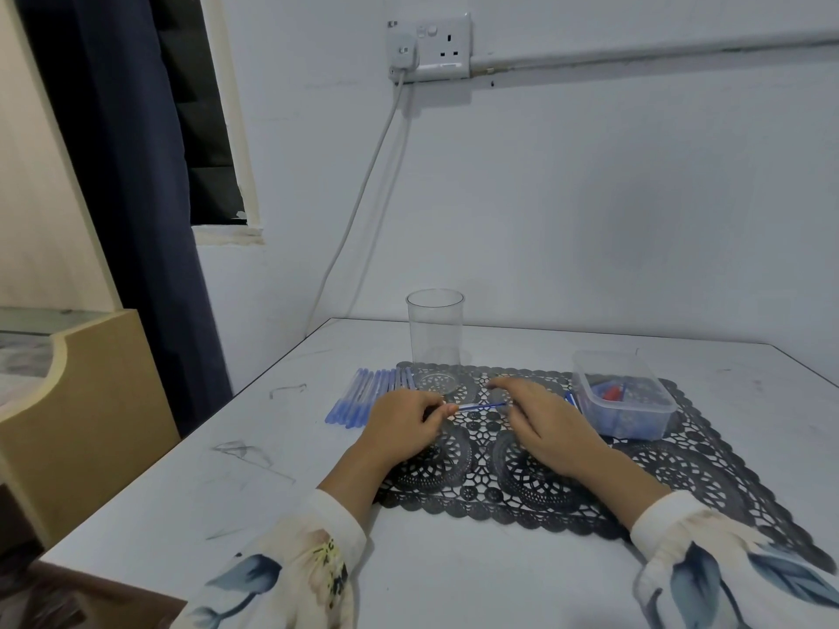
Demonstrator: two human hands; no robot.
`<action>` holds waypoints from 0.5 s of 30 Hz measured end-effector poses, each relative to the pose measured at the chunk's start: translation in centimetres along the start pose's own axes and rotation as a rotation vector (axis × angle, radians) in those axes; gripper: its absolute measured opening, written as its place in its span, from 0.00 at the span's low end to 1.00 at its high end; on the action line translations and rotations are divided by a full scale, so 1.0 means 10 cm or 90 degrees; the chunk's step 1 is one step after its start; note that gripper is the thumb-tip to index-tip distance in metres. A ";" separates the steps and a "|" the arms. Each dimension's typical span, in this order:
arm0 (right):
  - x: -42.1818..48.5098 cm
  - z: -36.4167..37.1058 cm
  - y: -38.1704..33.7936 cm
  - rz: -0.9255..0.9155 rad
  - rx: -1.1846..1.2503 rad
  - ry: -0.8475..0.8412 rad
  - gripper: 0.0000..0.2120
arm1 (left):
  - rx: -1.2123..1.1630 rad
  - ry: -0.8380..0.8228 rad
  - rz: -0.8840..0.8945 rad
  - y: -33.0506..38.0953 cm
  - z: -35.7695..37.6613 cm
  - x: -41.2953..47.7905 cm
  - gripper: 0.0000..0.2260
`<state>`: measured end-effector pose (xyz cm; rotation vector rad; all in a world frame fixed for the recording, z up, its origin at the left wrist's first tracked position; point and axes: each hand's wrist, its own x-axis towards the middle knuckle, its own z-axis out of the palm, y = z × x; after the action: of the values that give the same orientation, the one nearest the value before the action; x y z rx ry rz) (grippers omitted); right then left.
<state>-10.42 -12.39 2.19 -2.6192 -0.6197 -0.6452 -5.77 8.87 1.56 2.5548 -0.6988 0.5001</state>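
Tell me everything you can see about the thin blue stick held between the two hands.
The thin blue stick is slender and straight, blue with a paler stretch near its left end; it looks like plastic, perhaps a pen refill. It lies nearly level, crosswise over the black lace mat. The left hand pinches its left end; its right end vanishes under the right hand, which seems to hold it too.

Clear plastic cup point(435, 338) — lacy mat point(567, 469)

L hand point(404, 419), R hand point(542, 424) close together, fingers curled, pinching.
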 end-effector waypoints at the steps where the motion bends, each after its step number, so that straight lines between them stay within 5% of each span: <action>1: 0.00 0.00 0.01 -0.002 0.005 -0.002 0.23 | 0.004 0.000 -0.005 0.00 0.00 0.00 0.18; 7: 0.05 0.00 0.06 0.079 0.022 -0.026 0.24 | 0.017 0.011 -0.035 -0.04 -0.01 0.01 0.17; 11: 0.06 -0.02 0.05 0.066 0.009 -0.024 0.08 | 0.016 0.014 -0.053 -0.06 -0.01 0.02 0.18; 15: 0.08 0.02 0.10 0.076 -0.004 -0.057 0.11 | 0.015 0.015 -0.056 -0.06 0.00 0.02 0.18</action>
<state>-9.18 -12.85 2.15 -2.6784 -0.4832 -0.4956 -5.25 9.30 1.49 2.5847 -0.5736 0.5106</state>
